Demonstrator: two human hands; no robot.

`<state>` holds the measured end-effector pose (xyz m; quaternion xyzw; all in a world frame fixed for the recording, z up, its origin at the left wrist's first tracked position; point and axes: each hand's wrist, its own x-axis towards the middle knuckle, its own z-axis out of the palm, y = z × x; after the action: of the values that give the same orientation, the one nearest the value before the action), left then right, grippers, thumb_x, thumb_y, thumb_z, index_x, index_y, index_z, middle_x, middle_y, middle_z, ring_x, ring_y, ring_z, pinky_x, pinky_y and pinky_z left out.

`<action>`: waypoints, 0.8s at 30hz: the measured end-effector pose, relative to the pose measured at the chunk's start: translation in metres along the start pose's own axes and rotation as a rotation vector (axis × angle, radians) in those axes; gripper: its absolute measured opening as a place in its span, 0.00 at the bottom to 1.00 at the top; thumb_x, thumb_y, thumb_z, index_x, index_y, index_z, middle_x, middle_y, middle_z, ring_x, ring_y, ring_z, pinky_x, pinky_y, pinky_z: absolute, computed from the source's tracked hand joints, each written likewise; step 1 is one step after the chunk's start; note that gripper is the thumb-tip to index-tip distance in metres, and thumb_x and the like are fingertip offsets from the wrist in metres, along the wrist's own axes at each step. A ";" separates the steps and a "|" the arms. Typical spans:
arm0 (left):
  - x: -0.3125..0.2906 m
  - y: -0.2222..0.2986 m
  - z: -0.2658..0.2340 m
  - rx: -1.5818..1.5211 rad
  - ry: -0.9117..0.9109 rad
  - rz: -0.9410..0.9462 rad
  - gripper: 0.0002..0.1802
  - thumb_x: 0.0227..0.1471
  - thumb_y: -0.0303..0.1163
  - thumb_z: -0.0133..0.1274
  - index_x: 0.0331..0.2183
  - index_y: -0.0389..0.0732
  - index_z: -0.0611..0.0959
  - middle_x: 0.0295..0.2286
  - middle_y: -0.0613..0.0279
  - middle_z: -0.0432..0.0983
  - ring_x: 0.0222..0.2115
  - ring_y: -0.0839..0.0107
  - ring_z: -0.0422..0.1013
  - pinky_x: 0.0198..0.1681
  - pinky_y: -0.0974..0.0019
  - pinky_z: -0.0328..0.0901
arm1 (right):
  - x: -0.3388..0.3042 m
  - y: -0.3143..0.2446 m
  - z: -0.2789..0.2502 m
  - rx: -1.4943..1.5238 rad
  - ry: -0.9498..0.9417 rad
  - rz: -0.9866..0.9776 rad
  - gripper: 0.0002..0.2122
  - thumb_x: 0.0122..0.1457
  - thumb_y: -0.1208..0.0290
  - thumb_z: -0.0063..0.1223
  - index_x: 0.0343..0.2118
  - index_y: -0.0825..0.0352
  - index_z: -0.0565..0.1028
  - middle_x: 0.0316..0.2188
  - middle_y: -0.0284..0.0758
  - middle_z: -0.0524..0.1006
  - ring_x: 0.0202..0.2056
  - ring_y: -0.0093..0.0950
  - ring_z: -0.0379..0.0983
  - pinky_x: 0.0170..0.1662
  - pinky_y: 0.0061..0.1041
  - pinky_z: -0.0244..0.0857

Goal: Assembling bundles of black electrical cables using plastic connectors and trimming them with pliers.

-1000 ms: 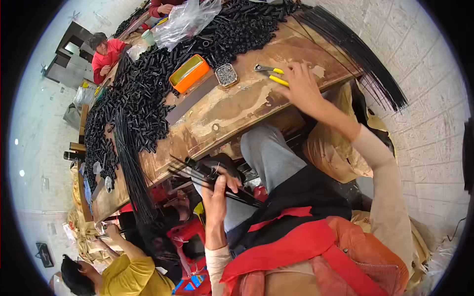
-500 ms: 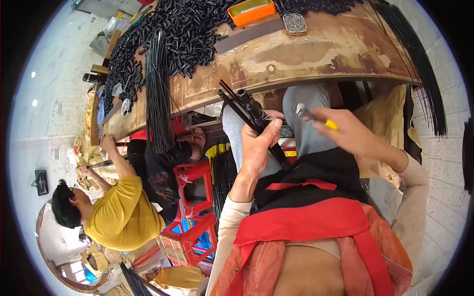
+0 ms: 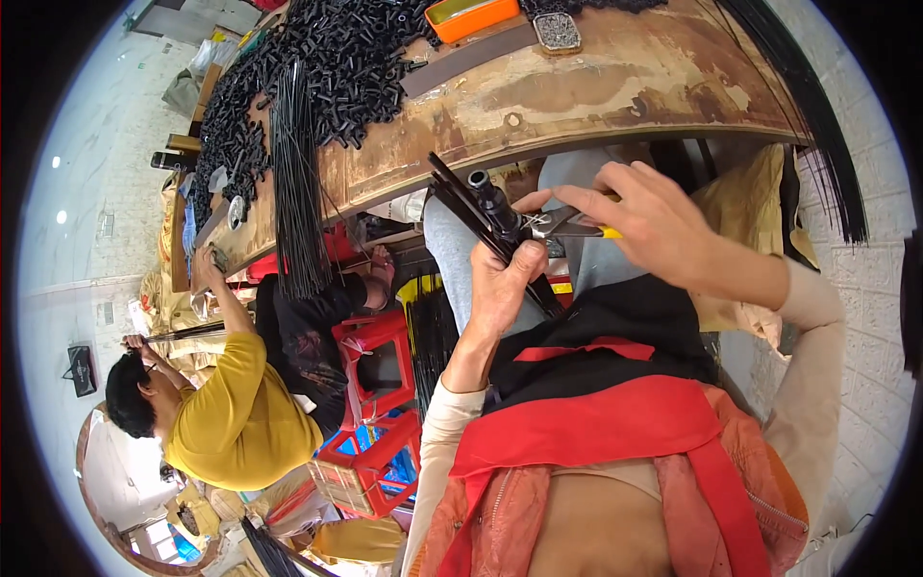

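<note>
My left hand [image 3: 502, 287] is closed around a bundle of black rods [image 3: 463, 204], tilted over my lap below the table's front edge. Among the rods stands a black tubular fitting [image 3: 492, 198] with a round open top. Thin pale wire [image 3: 538, 222] sticks out from the bundle's right side, just above my left thumb. In my right hand [image 3: 659, 223] is a pair of metal pliers [image 3: 565, 227] with yellow on the handle. Their jaws are at the wire, and the right fingertips reach beside the fitting. Whether the jaws are clamped cannot be made out.
Many short black tubes [image 3: 356, 67] are heaped on the wooden table [image 3: 625, 87], near an orange tray [image 3: 471, 17] and a small container of metal bits [image 3: 558, 33]. Thin black rods [image 3: 296, 183] overhang its edge. A co-worker in yellow [image 3: 231, 413] sits left, beside red stools [image 3: 380, 361].
My right hand has moved left with the pliers, bringing their jaws to the wire. My left hand still grips the rods. The co-worker's hands have shifted, and the whole view has moved slightly.
</note>
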<state>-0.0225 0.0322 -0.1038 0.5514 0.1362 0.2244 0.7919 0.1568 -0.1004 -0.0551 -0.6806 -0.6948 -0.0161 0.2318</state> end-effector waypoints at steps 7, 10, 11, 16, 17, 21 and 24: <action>-0.012 0.010 -0.002 0.137 -0.103 -0.002 0.29 0.42 0.34 0.68 0.46 0.33 0.79 0.39 0.63 0.79 0.35 0.77 0.73 0.43 0.70 0.67 | 0.001 -0.015 -0.039 1.122 -0.904 0.538 0.25 0.51 0.62 0.63 0.45 0.71 0.65 0.17 0.36 0.74 0.16 0.29 0.72 0.21 0.27 0.64; -0.009 0.006 -0.006 0.076 -0.009 -0.128 0.30 0.46 0.37 0.65 0.48 0.31 0.77 0.28 0.70 0.75 0.24 0.85 0.66 0.29 0.79 0.62 | -0.003 -0.022 -0.050 0.689 -0.639 0.389 0.21 0.56 0.63 0.58 0.43 0.73 0.65 0.23 0.40 0.76 0.23 0.33 0.74 0.30 0.29 0.67; -0.008 0.008 -0.003 0.079 -0.013 -0.132 0.30 0.46 0.37 0.65 0.48 0.31 0.77 0.28 0.70 0.75 0.24 0.85 0.66 0.29 0.79 0.62 | -0.005 -0.010 -0.041 0.377 -0.283 0.101 0.20 0.56 0.64 0.58 0.44 0.72 0.66 0.20 0.37 0.73 0.21 0.32 0.72 0.29 0.31 0.66; -0.005 0.006 -0.008 -0.044 -0.145 -0.068 0.37 0.49 0.42 0.64 0.54 0.32 0.71 0.26 0.73 0.71 0.22 0.87 0.61 0.25 0.81 0.55 | 0.020 -0.013 -0.089 0.665 -0.763 0.449 0.17 0.56 0.68 0.56 0.44 0.71 0.67 0.19 0.39 0.73 0.20 0.30 0.72 0.27 0.31 0.66; -0.006 0.007 -0.005 -0.044 -0.150 -0.041 0.35 0.49 0.44 0.63 0.52 0.31 0.73 0.26 0.73 0.72 0.22 0.87 0.61 0.25 0.81 0.56 | 0.027 -0.016 -0.093 0.895 -0.911 0.571 0.17 0.56 0.67 0.57 0.42 0.73 0.67 0.21 0.40 0.75 0.18 0.28 0.73 0.24 0.27 0.65; -0.005 0.001 -0.006 0.015 -0.196 0.006 0.31 0.50 0.44 0.62 0.47 0.31 0.76 0.24 0.72 0.70 0.22 0.86 0.61 0.25 0.80 0.57 | 0.014 -0.029 -0.085 0.898 -0.999 0.805 0.18 0.54 0.68 0.58 0.44 0.73 0.67 0.20 0.38 0.73 0.22 0.31 0.74 0.28 0.31 0.67; -0.004 0.004 -0.004 -0.015 -0.113 0.008 0.29 0.53 0.43 0.59 0.49 0.31 0.75 0.21 0.74 0.65 0.20 0.86 0.58 0.24 0.79 0.56 | -0.007 -0.014 -0.065 0.155 -0.163 -0.056 0.18 0.56 0.69 0.56 0.45 0.73 0.67 0.20 0.39 0.72 0.24 0.39 0.74 0.31 0.35 0.68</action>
<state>-0.0285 0.0346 -0.1018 0.5578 0.0871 0.1972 0.8015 0.1626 -0.1301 0.0045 -0.6400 -0.7293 0.0864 0.2260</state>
